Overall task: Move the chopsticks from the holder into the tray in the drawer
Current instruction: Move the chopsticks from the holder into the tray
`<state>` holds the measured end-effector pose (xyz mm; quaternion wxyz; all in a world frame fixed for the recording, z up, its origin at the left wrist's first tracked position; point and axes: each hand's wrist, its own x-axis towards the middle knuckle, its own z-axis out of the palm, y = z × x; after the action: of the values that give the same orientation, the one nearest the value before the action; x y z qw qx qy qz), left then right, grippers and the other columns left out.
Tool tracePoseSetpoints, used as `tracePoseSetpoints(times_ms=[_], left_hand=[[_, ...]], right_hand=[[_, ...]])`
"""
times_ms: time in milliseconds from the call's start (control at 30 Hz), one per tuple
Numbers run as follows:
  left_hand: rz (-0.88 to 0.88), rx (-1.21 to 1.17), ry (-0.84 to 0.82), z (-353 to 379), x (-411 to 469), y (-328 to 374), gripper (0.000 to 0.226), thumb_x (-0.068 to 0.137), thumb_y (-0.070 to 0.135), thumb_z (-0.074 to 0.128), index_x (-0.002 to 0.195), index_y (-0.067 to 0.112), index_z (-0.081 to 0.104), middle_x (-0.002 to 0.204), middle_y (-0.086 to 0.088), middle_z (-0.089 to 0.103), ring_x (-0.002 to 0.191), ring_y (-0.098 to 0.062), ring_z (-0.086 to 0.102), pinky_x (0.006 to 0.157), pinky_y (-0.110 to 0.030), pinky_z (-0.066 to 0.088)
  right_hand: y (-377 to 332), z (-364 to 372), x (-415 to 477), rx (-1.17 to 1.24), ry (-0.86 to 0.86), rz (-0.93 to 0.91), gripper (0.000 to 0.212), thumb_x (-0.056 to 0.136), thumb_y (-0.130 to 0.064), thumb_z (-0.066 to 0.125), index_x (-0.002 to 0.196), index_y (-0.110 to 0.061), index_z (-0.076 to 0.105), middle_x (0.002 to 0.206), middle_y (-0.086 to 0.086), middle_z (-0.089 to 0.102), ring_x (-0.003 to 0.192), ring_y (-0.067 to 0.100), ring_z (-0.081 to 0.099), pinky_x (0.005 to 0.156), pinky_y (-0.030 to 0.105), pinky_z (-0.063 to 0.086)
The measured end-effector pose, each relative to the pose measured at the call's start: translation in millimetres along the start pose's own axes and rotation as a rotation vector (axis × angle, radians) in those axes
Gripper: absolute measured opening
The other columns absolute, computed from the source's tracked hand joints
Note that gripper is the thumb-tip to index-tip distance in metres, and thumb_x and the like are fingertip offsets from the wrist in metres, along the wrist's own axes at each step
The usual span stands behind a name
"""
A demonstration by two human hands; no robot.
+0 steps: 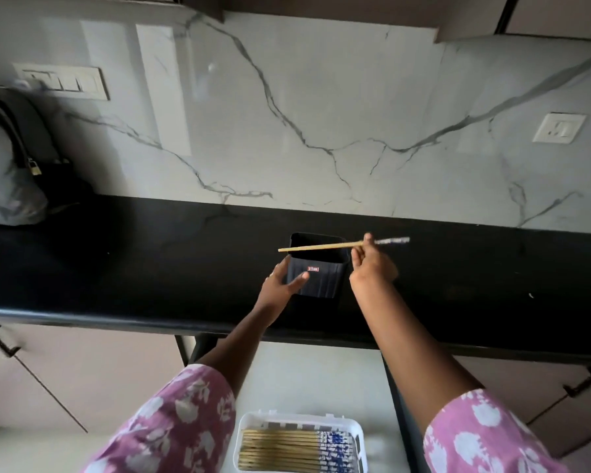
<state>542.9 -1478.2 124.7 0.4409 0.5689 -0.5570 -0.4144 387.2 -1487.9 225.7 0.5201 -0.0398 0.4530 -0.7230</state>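
A black square holder (318,268) with a small red label stands on the black countertop (133,261). My left hand (282,279) grips its left front side. My right hand (372,259) pinches a bamboo chopstick (321,247) with a blue-patterned end, held level across the holder's rim. Below, in the open drawer (321,377), a white tray (253,421) holds several chopsticks (287,450) laid side by side, patterned ends to the right.
A dark handbag with a padlock (35,165) and a grey bag (4,186) sit at the counter's far left. Switch plates (65,81) (558,128) are on the marble wall. Cabinet doors with black handles (0,343) (582,382) flank the drawer.
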Motion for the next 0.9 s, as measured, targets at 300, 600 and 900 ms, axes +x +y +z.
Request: tracePoseSetpoints(times_ms=[300,600,900], left_hand=[[0.426,-0.188,0.182,8.2,-39.7,60.4,0.028,0.089,0.015,0.062,0.116,0.008,0.066,0.109,0.008,0.066,0.098,0.012,0.062,0.081,-0.007,0.049],[0.497,-0.035,0.267,3.8,-46.2,86.3,0.019,0.084,0.020,0.068,0.091,0.004,0.075,0.085,-0.011,0.075,0.080,-0.019,0.071,0.073,-0.037,0.056],[0.407,0.087,0.259,0.4,-41.3,84.0,0.021,0.084,0.028,0.068,0.079,0.009,0.077,0.075,-0.006,0.075,0.067,-0.007,0.068,0.066,-0.027,0.052]], right_hand=[[21.6,-43.1,-25.3,0.231,0.045,0.463,0.019,0.080,-0.019,0.073,0.072,-0.008,0.060,0.070,0.001,0.062,0.058,0.010,0.060,0.052,0.017,0.053],[27.6,-59.7,-35.5,-0.240,-0.082,0.441,0.027,0.084,-0.025,0.069,0.068,-0.005,0.061,0.056,0.004,0.059,0.043,0.014,0.056,0.042,0.023,0.050],[30.5,-74.8,-40.1,-1.039,-0.420,-0.789,0.023,0.083,-0.024,0.069,0.085,-0.001,0.074,0.080,0.012,0.075,0.068,0.014,0.064,0.053,0.004,0.038]])
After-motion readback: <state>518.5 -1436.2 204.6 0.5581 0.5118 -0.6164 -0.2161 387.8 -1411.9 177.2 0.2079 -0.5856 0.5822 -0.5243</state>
